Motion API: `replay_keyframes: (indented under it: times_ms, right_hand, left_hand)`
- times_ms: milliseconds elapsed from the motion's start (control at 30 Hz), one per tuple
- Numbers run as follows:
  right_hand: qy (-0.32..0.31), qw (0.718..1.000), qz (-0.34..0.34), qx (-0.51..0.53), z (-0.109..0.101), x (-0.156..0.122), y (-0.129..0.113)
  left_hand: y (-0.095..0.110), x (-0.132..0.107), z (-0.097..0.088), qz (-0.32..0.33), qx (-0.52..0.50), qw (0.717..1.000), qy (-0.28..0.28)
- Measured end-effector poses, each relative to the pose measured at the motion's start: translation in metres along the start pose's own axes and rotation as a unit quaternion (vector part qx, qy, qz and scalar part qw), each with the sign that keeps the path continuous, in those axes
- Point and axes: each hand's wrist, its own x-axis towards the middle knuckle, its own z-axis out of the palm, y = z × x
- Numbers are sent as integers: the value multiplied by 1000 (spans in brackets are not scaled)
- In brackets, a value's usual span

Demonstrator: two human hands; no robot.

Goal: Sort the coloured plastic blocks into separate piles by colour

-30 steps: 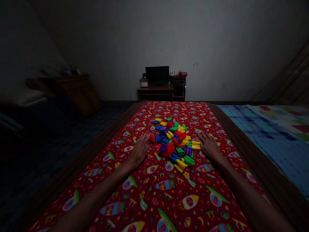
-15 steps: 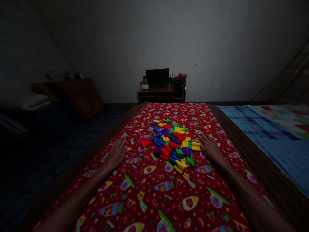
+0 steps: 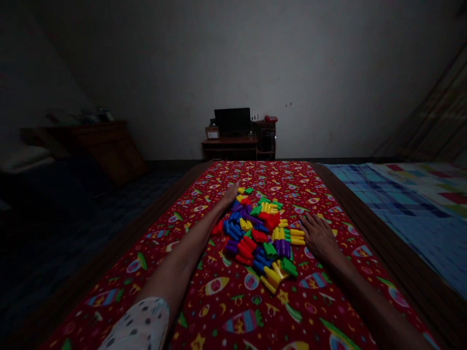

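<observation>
Dim grey wall (image 3: 306, 73) closed off the room in the head view, with a dark monitor (image 3: 232, 122) on a small desk (image 3: 229, 142) and, beyond the foot of it, a long red printed cloth (image 3: 226, 311) running toward the wearer. On the cloth, around its middle, lay a loose pile of coloured blocks (image 3: 258, 236), its long axis running away from the wearer and the near end drifting to the right. Within it the blocks pointed many ways: a purple block (image 3: 282, 249) lay lengthwise to the cloth, a yellow block (image 3: 297, 237) at the right edge lay crosswise, its end toward the right hand (image 3: 319, 236). That hand rested palm down just beside it, fingers a little apart and gripping nothing; whether it touched the block could not be told. The left hand (image 3: 232, 192) was at the far left end of the pile. Half a second earlier it had lain on the cloth, well apart from the blocks; it had since reached forward, bringing a dotted sleeve (image 3: 140, 323) into view, while the right hand had hardly moved. The left fingers were too small and dark to show whether they held anything. The left forearm (image 3: 186, 248) partly covered a red block (image 3: 218, 228), both forearms were cut off below, and a cabinet (image 3: 105, 148) at the left sank into shadow.
</observation>
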Motion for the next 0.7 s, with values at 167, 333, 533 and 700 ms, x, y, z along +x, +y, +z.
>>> replay_keyframes:
  times_ms: [167, 333, 533, 700]
  right_hand:
    - [7, 1000, 1, -3, -1, -1, -1]
    - [3, 1000, 2, -8, -2, -1, -2]
    - [-17, 1000, 11, -4, -6, 1, -5]
    - [-19, 1000, 20, 5, -11, 2, -7]
  left_hand:
    - [33, 12, 19, 17, -122, 985, -123]
    - [47, -15, 16, 34, -208, 948, -239]
    - [74, 38, 24, 97, -93, 979, -152]
    - [100, 64, 61, 132, -87, 952, -262]
